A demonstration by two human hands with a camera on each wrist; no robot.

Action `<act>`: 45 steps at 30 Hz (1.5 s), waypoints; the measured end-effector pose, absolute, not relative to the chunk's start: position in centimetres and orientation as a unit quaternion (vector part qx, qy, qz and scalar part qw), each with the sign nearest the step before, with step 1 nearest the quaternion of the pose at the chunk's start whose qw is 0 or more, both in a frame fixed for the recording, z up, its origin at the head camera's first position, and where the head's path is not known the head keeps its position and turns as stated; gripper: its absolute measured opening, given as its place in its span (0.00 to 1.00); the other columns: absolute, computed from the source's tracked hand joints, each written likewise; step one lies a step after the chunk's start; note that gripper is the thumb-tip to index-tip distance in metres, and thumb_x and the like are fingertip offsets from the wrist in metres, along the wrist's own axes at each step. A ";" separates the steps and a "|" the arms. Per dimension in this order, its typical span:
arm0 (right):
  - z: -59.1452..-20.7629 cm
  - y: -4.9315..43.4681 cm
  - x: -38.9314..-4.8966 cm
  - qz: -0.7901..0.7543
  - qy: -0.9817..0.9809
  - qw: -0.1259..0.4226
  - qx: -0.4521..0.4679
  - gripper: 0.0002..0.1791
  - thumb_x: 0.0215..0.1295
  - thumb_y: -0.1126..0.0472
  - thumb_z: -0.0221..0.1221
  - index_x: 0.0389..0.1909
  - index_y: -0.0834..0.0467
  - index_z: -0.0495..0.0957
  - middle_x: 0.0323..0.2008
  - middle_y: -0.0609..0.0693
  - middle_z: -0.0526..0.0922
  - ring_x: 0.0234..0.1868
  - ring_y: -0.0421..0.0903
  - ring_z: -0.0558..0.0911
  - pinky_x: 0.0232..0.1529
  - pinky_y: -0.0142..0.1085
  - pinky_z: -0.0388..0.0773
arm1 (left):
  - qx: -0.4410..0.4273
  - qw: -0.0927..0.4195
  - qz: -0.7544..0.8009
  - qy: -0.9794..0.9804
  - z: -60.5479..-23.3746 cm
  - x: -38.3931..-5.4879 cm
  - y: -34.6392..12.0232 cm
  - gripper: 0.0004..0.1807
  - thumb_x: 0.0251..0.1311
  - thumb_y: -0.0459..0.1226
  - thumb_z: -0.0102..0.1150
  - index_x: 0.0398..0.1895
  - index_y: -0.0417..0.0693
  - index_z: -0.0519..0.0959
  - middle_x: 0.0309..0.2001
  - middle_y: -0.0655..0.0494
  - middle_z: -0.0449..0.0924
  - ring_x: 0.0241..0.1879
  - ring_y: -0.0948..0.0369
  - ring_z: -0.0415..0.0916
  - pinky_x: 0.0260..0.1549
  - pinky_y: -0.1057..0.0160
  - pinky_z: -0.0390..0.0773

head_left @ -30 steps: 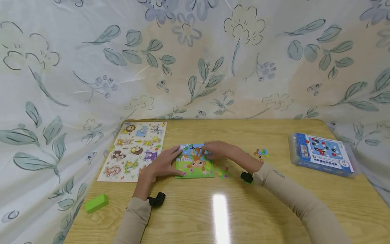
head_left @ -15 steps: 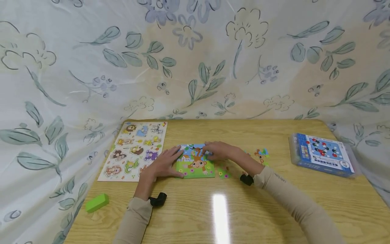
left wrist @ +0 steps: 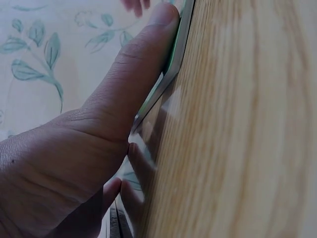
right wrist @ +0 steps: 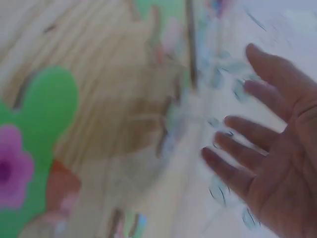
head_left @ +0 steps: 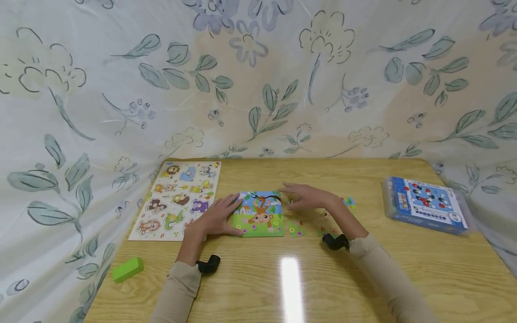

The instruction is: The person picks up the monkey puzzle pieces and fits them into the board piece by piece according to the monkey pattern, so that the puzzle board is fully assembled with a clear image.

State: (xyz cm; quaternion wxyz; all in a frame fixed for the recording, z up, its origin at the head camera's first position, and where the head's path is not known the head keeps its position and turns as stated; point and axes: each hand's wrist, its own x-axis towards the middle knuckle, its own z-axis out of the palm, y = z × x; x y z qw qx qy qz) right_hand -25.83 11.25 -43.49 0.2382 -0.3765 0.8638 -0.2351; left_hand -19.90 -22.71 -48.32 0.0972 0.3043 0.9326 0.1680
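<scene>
A monkey jigsaw puzzle (head_left: 261, 222) in a flat square board lies at mid-table, its picture showing a monkey against sky and grass. My left hand (head_left: 216, 218) rests at the board's left side, fingers extended toward its upper corner. In the left wrist view the straight thumb (left wrist: 136, 69) lies along the board's edge. My right hand (head_left: 311, 197) hovers off the board's right side, holding nothing; its spread fingers show in the right wrist view. Beneath and beside it are loose puzzle pieces, including a green flowered piece (head_left: 297, 229) and a blue-green piece (head_left: 349, 202), some partly hidden.
At the left stands a white animal peg-puzzle board (head_left: 171, 204), close to my left hand. A green block (head_left: 127, 269) lies near the left table edge. On the right is a blue-and-white molecule-print box (head_left: 428, 204). A floral cloth (head_left: 258, 112) hangs behind the table.
My right hand has lifted off the puzzle's upper right and moved right, its fingers now spread. The upper right of the picture is uncovered. My left hand stays in place.
</scene>
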 end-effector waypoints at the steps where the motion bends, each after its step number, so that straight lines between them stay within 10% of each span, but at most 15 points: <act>1: -43.3 11.8 -25.6 -0.246 0.868 0.234 -0.362 0.36 0.70 0.56 0.57 0.75 0.60 0.55 0.76 0.67 0.48 0.73 0.67 0.58 0.66 0.60 0.65 | 0.304 0.096 0.168 0.933 -48.3 -19.9 -22.7 0.59 0.49 0.61 0.67 0.77 0.46 0.50 0.78 0.44 0.45 0.77 0.43 0.43 0.71 0.37 0.49; 45: -45.6 13.6 -24.3 -0.240 0.902 0.164 -0.318 0.25 0.64 0.58 0.63 0.59 0.64 0.75 0.60 0.65 0.71 0.58 0.63 0.74 0.54 0.50 0.77 | 0.290 0.093 0.155 0.940 -49.2 -20.2 -22.9 0.62 0.47 0.65 0.66 0.78 0.45 0.46 0.78 0.47 0.45 0.78 0.47 0.43 0.73 0.40 0.49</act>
